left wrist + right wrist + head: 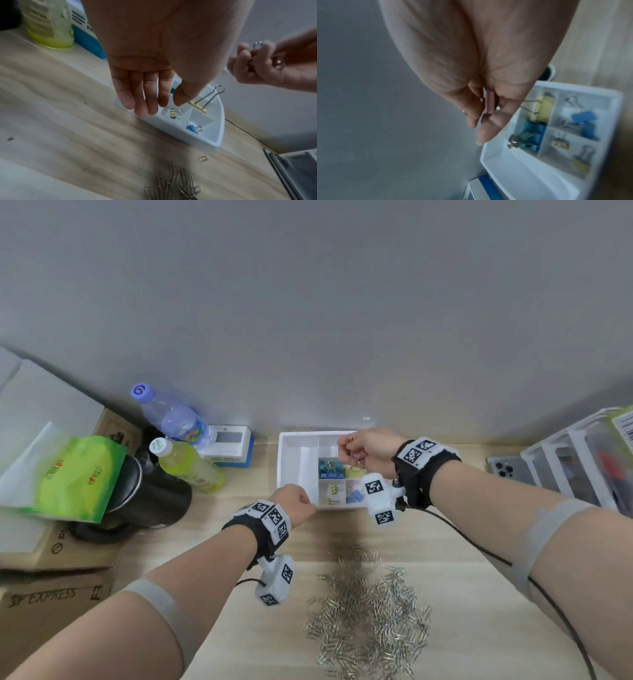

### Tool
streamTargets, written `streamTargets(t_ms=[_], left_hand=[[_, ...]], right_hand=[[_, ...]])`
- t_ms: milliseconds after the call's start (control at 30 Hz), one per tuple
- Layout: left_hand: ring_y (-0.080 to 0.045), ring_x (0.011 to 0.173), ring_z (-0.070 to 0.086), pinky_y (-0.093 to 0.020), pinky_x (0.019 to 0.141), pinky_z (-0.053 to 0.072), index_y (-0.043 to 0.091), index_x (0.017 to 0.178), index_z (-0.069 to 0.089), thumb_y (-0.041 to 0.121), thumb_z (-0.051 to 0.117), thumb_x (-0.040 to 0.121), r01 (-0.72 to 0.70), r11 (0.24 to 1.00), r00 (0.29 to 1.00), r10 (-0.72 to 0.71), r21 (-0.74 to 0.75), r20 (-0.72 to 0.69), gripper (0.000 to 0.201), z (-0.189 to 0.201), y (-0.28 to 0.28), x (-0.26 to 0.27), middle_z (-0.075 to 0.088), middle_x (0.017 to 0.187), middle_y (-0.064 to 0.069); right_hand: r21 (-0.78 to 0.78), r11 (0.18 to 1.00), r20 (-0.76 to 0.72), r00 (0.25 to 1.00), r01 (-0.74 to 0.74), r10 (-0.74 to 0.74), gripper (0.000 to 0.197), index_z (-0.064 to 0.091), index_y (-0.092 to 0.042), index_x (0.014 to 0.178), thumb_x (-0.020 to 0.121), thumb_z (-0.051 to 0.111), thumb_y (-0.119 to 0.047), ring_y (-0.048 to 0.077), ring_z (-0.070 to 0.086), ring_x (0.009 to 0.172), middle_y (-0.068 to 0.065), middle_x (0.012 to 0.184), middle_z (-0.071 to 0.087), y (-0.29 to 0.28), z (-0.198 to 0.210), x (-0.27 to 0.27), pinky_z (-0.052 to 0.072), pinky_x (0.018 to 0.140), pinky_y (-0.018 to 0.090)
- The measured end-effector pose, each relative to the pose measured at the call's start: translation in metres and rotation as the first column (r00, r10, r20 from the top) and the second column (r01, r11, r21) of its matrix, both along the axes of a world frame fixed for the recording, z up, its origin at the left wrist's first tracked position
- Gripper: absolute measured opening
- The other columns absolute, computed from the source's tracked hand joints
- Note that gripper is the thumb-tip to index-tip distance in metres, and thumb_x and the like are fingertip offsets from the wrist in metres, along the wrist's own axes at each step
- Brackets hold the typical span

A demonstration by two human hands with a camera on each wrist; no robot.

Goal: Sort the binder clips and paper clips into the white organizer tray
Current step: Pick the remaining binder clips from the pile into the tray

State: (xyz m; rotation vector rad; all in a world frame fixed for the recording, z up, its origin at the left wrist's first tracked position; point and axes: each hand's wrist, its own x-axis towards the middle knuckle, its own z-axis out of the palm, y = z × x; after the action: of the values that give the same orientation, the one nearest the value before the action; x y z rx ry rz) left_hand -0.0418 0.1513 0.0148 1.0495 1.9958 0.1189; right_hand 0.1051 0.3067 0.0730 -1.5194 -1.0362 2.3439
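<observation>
The white organizer tray (297,470) stands at the back of the wooden desk against the wall. Its small compartments hold teal and blue binder clips (530,134), a large yellow one (545,106), blue ones (585,121) and small yellow ones (560,143). Above the tray's back part, my right hand (346,446) pinches a pink binder clip (488,102) between thumb and fingers. My left hand (154,106) hangs with straight fingers over the tray's front-left rim (197,139) and holds nothing. A heap of silver paper clips (370,611) lies on the desk in front of the tray.
At the back left stand two bottles (186,463), a blue-and-white box (229,450), a black pot (150,494) with a green bag on it, and cardboard boxes (51,597). At the right lie a phone (507,470) and clear drawers (582,463). One stray paper clip (203,158) lies near the tray.
</observation>
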Motion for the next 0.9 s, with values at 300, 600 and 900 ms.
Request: streamTargets(t_ms=[300, 600, 900], left_hand=[[-0.019, 0.077, 0.065, -0.026, 0.064, 0.051, 0.025, 0.119, 0.048, 0.028, 0.055, 0.085, -0.013, 1.000, 1.000, 0.012, -0.007, -0.016, 0.036, -0.034, -0.011, -0.015, 0.065, 0.095, -0.002], [-0.020, 0.073, 0.062, -0.024, 0.059, 0.046, 0.027, 0.079, 0.052, 0.026, 0.058, 0.082, -0.012, 1.000, 0.998, 0.011, -0.009, -0.063, 0.007, -0.047, -0.002, -0.023, 0.065, 0.089, -0.001], [-0.021, 0.079, 0.062, -0.026, 0.063, 0.048, 0.021, 0.100, 0.056, 0.027, 0.057, 0.085, -0.004, 1.000, 0.998, 0.003, -0.025, -0.056, 0.016, -0.039, -0.008, -0.020, 0.062, 0.092, 0.000]], right_hand=[[0.014, 1.000, 0.233, 0.972, -0.009, 0.006, 0.024, 0.047, -0.017, 0.077, 0.093, 0.053, 0.001, 0.022, 0.062, 0.100, 0.011, 0.105, 0.055, 0.028, -0.060, -0.060, 0.057, 0.087, 0.026], [0.286, 0.642, 0.739, 0.590, -0.712, 0.325, 0.014, 0.055, -0.012, 0.084, 0.096, 0.049, -0.009, 0.025, 0.053, 0.080, -0.001, 0.066, 0.045, 0.014, -0.043, -0.076, 0.043, 0.072, 0.026], [0.361, 0.606, 0.738, 0.615, -0.709, 0.279, 0.022, 0.058, -0.008, 0.080, 0.099, 0.046, -0.011, 0.029, 0.060, 0.090, 0.004, 0.080, 0.059, 0.004, -0.028, -0.069, 0.037, 0.073, 0.026]])
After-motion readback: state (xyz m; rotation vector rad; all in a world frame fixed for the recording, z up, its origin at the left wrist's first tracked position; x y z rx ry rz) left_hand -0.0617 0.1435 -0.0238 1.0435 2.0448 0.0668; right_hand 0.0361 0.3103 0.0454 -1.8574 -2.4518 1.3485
